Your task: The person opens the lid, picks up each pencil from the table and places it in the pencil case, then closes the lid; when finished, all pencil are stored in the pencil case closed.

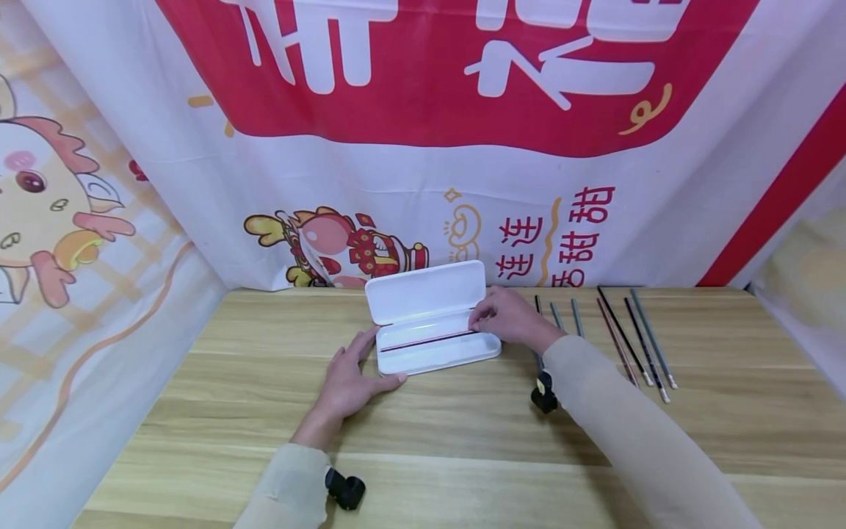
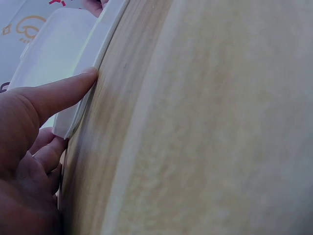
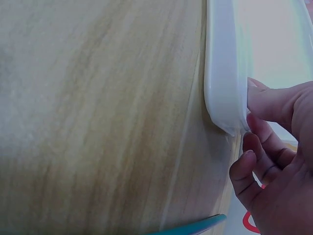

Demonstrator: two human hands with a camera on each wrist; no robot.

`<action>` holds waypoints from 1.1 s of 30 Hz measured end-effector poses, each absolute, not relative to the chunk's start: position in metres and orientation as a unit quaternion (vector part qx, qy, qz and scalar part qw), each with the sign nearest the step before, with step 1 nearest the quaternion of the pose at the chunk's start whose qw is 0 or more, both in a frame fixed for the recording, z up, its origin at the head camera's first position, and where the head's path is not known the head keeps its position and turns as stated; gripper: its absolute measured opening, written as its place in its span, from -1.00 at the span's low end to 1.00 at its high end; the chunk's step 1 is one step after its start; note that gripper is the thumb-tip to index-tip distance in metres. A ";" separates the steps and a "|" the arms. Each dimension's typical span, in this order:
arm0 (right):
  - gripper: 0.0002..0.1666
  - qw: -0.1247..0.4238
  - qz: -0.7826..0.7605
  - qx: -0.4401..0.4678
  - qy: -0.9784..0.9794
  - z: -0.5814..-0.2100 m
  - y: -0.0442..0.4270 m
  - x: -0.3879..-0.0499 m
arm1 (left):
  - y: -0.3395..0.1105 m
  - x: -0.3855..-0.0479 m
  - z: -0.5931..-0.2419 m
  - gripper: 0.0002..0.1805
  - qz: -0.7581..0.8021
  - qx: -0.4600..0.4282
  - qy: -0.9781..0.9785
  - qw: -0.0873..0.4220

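An open white pencil case (image 1: 436, 358) stands on the table with its lid (image 1: 426, 292) raised at the back. Inside lies a dark reddish pencil (image 1: 429, 340), running lengthwise. My left hand (image 1: 348, 383) holds the case's left front corner; in the left wrist view its thumb (image 2: 63, 95) lies against the front wall and the other fingers are bent at the end. My right hand (image 1: 507, 317) is over the right end of the case, thumb and fingertips pinching at the pencil's right end. In the right wrist view the case (image 3: 227, 68) hides the pencil.
Several pencils (image 1: 641, 334) lie spread at the right of the wooden table (image 1: 463, 455), some with white eraser ends. Others (image 1: 577, 317) lie just beyond my right wrist, partly hidden by the sleeve. A printed cloth (image 1: 330, 176) hangs along the back edge.
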State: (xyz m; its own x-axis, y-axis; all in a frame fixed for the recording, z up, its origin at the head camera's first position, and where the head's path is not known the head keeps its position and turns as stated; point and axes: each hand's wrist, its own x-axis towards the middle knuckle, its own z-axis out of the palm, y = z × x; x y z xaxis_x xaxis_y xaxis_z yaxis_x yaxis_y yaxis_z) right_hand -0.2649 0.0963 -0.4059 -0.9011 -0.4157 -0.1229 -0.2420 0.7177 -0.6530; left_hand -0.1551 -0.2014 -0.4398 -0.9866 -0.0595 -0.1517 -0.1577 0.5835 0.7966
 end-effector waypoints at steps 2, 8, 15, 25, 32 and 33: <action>-0.89 0.128 -0.337 -0.181 0.915 -0.406 0.097 -0.265 | -0.201 -0.154 -0.439 0.03 0.450 -0.060 0.889 0.052; -0.88 0.097 -0.361 -0.181 0.910 -0.401 0.109 -0.259 | -0.200 -0.153 -0.438 0.06 0.450 -0.059 0.890 0.052; -0.79 0.056 -0.386 -0.152 0.908 -0.377 0.137 -0.245 | -0.201 -0.154 -0.439 0.05 0.450 -0.056 0.890 0.052; -0.59 0.031 -0.389 -0.073 0.918 -0.358 0.192 -0.212 | -0.202 -0.153 -0.439 0.09 0.437 -0.061 0.895 0.062; -0.52 -0.011 -0.402 -0.047 0.914 -0.370 0.223 -0.188 | -0.202 -0.153 -0.439 0.10 0.432 -0.064 0.897 0.066; -0.52 -0.013 -0.399 -0.039 0.916 -0.372 0.227 -0.184 | -0.202 -0.153 -0.439 0.11 0.432 -0.065 0.897 0.068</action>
State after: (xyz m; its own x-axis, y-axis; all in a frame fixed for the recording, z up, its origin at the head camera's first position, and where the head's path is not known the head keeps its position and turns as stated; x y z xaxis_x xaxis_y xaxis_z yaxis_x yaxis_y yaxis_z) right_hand -0.1843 0.2269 -0.3724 -0.9967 -0.0600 0.0555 -0.0815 0.6790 -0.7296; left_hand -0.1528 -0.2019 -0.4389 -0.9824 -0.0580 -0.1778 -0.1753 0.6176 0.7667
